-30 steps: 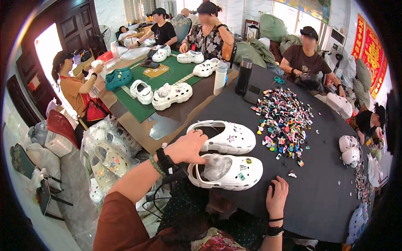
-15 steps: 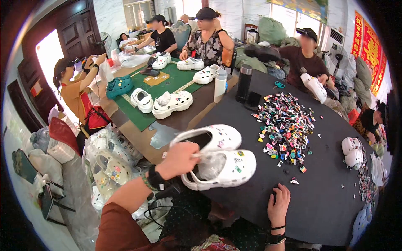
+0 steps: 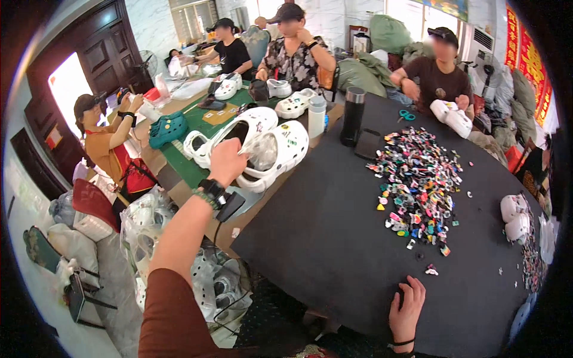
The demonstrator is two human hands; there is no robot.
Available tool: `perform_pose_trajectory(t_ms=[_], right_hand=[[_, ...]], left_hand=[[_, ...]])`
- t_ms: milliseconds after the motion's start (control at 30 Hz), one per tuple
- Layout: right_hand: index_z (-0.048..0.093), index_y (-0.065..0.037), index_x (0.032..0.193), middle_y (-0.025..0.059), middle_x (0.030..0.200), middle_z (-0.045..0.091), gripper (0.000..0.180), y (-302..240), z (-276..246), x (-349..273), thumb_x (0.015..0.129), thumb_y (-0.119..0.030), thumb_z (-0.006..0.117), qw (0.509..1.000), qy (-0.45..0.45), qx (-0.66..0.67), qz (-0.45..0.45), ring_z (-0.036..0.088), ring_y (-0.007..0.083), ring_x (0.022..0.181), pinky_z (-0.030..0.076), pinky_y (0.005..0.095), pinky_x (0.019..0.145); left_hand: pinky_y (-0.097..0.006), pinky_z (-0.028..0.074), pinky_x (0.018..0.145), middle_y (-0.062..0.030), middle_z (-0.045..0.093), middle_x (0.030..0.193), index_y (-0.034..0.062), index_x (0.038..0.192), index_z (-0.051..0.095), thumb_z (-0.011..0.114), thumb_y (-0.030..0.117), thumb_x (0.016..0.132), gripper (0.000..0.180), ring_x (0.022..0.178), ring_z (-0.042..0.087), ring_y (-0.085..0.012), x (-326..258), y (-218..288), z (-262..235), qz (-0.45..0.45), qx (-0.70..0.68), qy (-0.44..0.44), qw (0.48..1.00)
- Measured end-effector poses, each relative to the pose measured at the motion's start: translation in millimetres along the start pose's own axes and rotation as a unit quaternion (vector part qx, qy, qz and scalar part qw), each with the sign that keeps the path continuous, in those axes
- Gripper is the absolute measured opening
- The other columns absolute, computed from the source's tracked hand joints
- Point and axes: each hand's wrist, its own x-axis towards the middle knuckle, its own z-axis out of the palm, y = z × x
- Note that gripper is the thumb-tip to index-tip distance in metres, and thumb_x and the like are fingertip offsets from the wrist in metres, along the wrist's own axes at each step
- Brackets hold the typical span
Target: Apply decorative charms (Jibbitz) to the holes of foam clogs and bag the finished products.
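My left hand is closed on the heel ends of a pair of white clogs. The clogs are held over the green mat and the near corner of the black table. Small colourful charms dot their tops, and clear plastic stuffing fills one opening. My right hand lies on the black table with fingers apart and slightly bent, holding nothing. Just beyond it is a small loose charm, and farther off spreads a big heap of colourful charms.
Behind the heap stand a black bottle and a white bottle, with turquoise scissors nearby. Teal clogs sit on the mat's left. Bagged clogs stand left of my arm. Several people work around the tables.
My left hand has carried the white clogs forward and left, from above the black table toward the green mat. My right hand stays resting on the table.
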Motion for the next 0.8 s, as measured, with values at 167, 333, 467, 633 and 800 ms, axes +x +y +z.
perform_pose_trajectory(t_ms=[167,333,467,633,800], right_hand=[[0.055,0.001,0.105,0.0185,0.127,0.051,0.025,15,10,0,0.080,0.003,0.057,1.000,0.001,-0.003,-0.020,0.044,0.0407,0.122,0.036,0.0501,0.103],[0.055,0.000,0.105,0.0184,0.127,0.051,0.026,25,13,-5,0.080,0.003,0.057,0.999,0.004,-0.009,-0.035,0.044,0.0404,0.122,0.035,0.0501,0.103],[0.054,0.000,0.105,0.0193,0.127,0.050,0.026,33,15,-5,0.080,0.003,0.057,0.999,0.004,-0.025,-0.043,0.045,0.0401,0.121,0.035,0.0498,0.103],[0.059,0.000,0.107,0.0193,0.120,0.058,0.022,36,4,13,0.086,-0.004,0.060,0.992,0.051,-0.056,-0.105,0.052,0.0395,0.112,0.041,0.0476,0.098],[0.059,0.000,0.107,0.0194,0.120,0.057,0.022,36,5,4,0.086,-0.004,0.060,0.992,0.050,-0.078,-0.082,0.051,0.0394,0.112,0.042,0.0475,0.098]], left_hand=[[-0.048,0.046,0.068,-0.0166,0.060,0.074,0.0024,0.072,0.054,0.074,0.020,0.072,0.027,0.079,0.060,-0.0390,7,1,-1,-0.032,-0.010,0.026,0.999],[-0.046,0.049,0.073,-0.0156,0.063,0.085,0.0033,0.081,0.057,0.072,0.016,0.075,0.021,0.087,0.061,-0.0359,-1,7,1,0.005,0.078,0.019,0.997],[-0.043,0.051,0.075,-0.0149,0.064,0.090,0.0033,0.085,0.058,0.071,0.012,0.074,0.019,0.089,0.062,-0.0330,-4,11,4,0.046,0.109,0.024,0.993],[-0.044,0.051,0.076,-0.0170,0.065,0.087,0.0023,0.082,0.061,0.071,0.014,0.072,0.018,0.087,0.064,-0.0347,22,7,13,0.046,0.097,0.049,0.993],[-0.047,0.050,0.078,-0.0199,0.065,0.084,0.0011,0.082,0.062,0.069,0.020,0.075,0.022,0.085,0.064,-0.0382,101,-21,26,-0.042,0.080,0.122,0.988]])
